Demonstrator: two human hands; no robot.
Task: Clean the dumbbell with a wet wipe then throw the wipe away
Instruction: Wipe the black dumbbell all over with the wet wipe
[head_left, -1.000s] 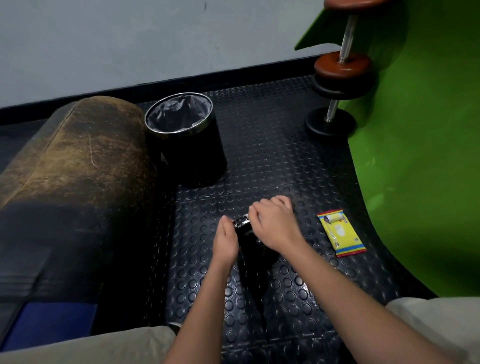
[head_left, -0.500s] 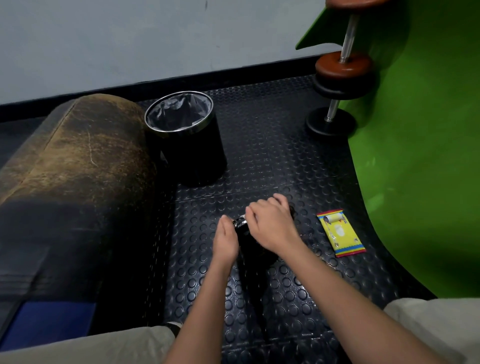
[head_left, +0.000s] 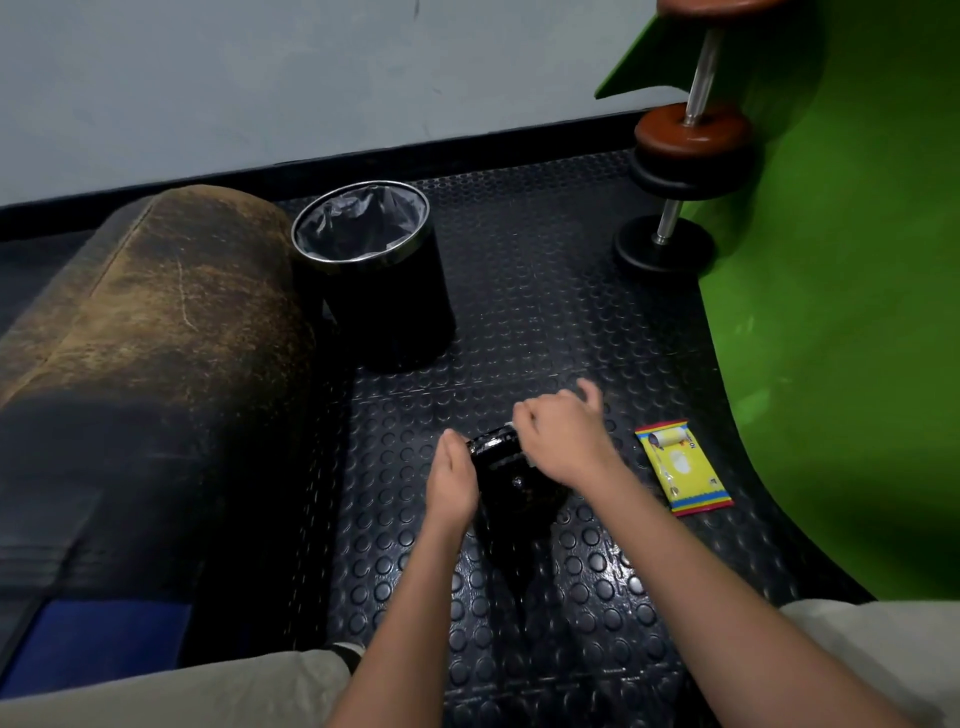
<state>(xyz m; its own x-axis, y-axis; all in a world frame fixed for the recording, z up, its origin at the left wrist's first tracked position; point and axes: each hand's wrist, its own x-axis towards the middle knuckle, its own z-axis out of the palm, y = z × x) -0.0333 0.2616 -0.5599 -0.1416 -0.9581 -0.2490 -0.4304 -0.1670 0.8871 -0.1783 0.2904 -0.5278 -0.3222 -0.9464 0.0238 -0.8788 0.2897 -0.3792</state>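
A black dumbbell (head_left: 511, 486) stands on end on the studded floor mat between my knees. My left hand (head_left: 451, 480) presses flat against its left side and steadies it. My right hand (head_left: 563, 434) lies over its top end, fingers curled, with a thin white edge of the wet wipe (head_left: 508, 427) showing under the knuckles. The rest of the wipe is hidden under the hand. A black round bin (head_left: 382, 291) with a grey liner stands open behind the dumbbell, to the left.
A yellow wet-wipe pack (head_left: 683, 467) lies on the mat right of my hand. Two more dumbbells (head_left: 685, 150) lean at the back right against a green backdrop (head_left: 841, 312). A worn brown bench pad (head_left: 156, 312) fills the left side.
My right hand has shifted slightly across the dumbbell's top, and its far fingers have lifted. The left hand and the dumbbell have stayed in place.
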